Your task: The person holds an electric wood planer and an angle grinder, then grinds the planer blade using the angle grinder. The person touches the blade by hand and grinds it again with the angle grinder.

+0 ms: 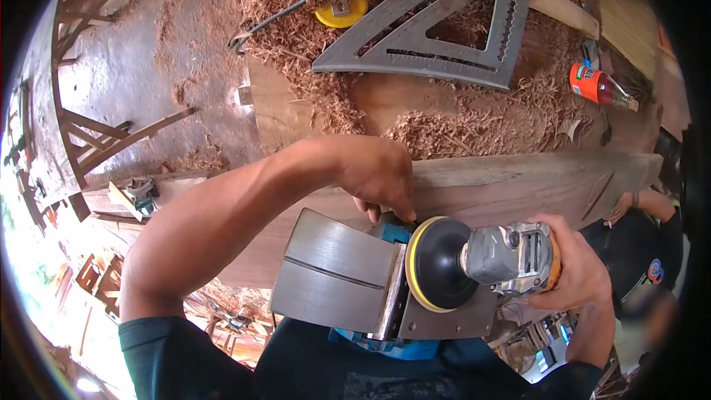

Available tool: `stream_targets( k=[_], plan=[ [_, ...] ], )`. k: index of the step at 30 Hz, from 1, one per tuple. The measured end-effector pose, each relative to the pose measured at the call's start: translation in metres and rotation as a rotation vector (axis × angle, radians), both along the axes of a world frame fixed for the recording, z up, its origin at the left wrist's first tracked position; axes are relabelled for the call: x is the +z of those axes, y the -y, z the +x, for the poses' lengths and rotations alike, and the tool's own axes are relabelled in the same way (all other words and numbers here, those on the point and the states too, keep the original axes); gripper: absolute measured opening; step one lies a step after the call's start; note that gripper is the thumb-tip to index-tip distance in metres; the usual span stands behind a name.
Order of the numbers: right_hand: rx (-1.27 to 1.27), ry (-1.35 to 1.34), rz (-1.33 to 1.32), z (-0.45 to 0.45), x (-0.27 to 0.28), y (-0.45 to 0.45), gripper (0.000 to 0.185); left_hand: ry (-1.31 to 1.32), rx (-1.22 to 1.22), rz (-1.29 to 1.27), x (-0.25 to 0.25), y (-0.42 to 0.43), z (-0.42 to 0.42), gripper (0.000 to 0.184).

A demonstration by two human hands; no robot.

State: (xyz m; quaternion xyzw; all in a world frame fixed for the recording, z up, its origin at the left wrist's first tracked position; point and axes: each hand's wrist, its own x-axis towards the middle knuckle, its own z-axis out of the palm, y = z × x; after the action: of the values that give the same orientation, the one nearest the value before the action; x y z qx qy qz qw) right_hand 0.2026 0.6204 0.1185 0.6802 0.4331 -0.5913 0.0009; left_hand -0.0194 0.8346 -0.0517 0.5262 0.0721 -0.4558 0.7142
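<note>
Upside down in front of my body lies an electric planer point(333, 270), its flat metal sole and blade slot facing up and blue housing showing at the edges. My left hand point(378, 174) is bent over its far end, fingers curled down against the blue housing; the fingertips are partly hidden. In my right hand point(578, 267) is an angle grinder point(511, 255), gripped around its body. Its round black backing pad point(448, 263) with a yellow rim stands on edge over the planer's middle; whether they touch I cannot tell.
A thick wooden beam point(511, 185) runs across behind the tools. Beyond it, wood shavings point(459, 126) surround a metal speed square point(415, 55), a yellow tape measure point(342, 11) and a red-labelled bottle point(600, 87). Another person point(637, 241) is at the right; a second power tool point(139, 194) stands left.
</note>
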Motion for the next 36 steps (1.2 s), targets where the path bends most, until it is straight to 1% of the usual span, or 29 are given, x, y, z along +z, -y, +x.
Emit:
stream_targets(
  k=[7,12,15,18,21,27,36],
  plan=[
    [0.049,0.017,0.009,0.002,-0.001,-0.004,0.095,0.034,0.010,-0.043,-0.008,0.002,-0.003,0.033],
    [0.056,0.070,-0.057,0.002,0.001,-0.003,0.094,0.053,0.037,-0.074,-0.010,0.000,-0.004,0.034],
    [0.040,0.089,-0.062,0.000,0.001,-0.002,0.093,0.052,0.053,-0.075,-0.010,0.000,-0.006,0.034],
    [0.003,0.069,-0.054,0.003,0.000,0.002,0.093,-0.005,0.039,0.002,-0.001,0.001,-0.002,0.034],
    [0.003,0.077,-0.036,0.004,0.002,0.004,0.094,0.000,0.001,0.024,0.000,0.002,0.002,0.033],
    [0.033,0.117,-0.077,0.001,0.003,0.001,0.094,-0.056,-0.003,-0.001,-0.001,0.002,0.004,0.031],
    [0.033,0.095,-0.087,0.001,0.001,-0.004,0.095,-0.026,-0.001,-0.029,-0.006,0.003,0.002,0.032]
  ],
)
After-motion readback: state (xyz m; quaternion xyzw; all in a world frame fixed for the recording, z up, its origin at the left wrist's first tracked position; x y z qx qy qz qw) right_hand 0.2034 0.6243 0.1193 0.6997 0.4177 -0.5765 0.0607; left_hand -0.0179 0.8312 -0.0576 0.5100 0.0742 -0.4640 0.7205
